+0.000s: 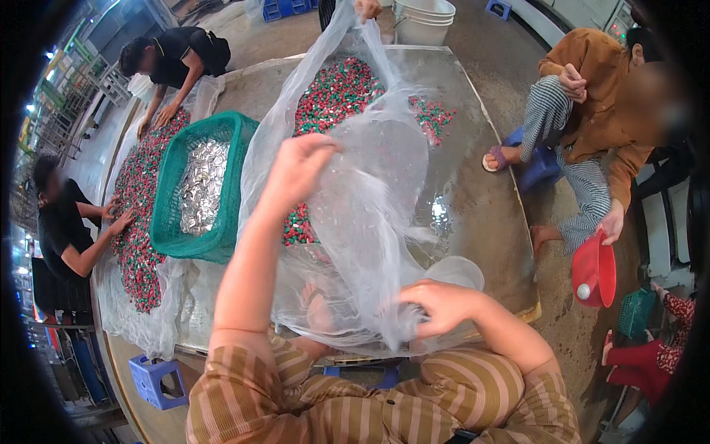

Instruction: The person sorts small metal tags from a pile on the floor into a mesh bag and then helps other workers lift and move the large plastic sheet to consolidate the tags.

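A sheer white mesh net (362, 185) is stretched up in front of me over the wet table. My left hand (302, 169) is raised at its middle, fingers curled closed on the mesh. Lower and nearer my lap, my right hand (436, 307) grips a bunched part of the same net; its fingertips are partly blurred. Behind and under the mesh lies a heap of small red and green pieces (336, 96). At the far edge another person's hand (367, 9) holds the net's top.
Left of the net stands a green plastic basket (166, 214) of silver pieces. Two people handle a second red-green heap (140, 192) at the left. A seated person at the right holds a red basin (603, 274). White buckets (425, 29) and a blue stool (157, 381) stand by the table.
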`<state>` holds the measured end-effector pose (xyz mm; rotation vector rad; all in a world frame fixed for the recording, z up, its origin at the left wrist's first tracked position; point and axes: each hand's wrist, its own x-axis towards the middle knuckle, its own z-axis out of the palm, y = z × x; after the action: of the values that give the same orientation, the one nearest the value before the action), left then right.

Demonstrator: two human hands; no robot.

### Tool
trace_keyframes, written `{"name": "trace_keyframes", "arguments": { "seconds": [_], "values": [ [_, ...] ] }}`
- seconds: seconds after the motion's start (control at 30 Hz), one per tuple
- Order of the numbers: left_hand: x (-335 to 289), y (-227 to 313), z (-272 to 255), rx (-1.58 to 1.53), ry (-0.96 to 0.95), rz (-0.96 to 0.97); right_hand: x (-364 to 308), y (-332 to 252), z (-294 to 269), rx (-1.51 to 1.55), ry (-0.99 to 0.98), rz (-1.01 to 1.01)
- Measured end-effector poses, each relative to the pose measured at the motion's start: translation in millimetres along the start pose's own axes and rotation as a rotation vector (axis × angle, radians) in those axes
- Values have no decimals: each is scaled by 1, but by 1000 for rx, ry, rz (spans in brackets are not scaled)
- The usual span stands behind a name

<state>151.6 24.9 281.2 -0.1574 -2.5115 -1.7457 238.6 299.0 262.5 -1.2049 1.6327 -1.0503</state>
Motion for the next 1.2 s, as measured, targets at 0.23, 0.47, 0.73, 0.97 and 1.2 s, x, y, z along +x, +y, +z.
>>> {"name": "trace_keyframes", "arguments": {
  "seconds": [0.23, 0.47, 0.73, 0.97, 1.2],
  "values": [
    [-36, 43, 144, 128, -310, 84, -53, 44, -10, 927, 554, 25],
    [-41, 18, 134, -212, -816, 56, -26, 42, 1, 716, 930, 268],
    [-34, -51, 3, 867, -146, -69, -31, 48, 16, 272, 744, 304],
    [-177, -168, -89, 1136, 150, -768, 47, -33, 34, 313, 75, -341],
    [-178, -208, -104, 797, 563, -619, 33, 1, 30, 431, 69, -235]
  ]
}}
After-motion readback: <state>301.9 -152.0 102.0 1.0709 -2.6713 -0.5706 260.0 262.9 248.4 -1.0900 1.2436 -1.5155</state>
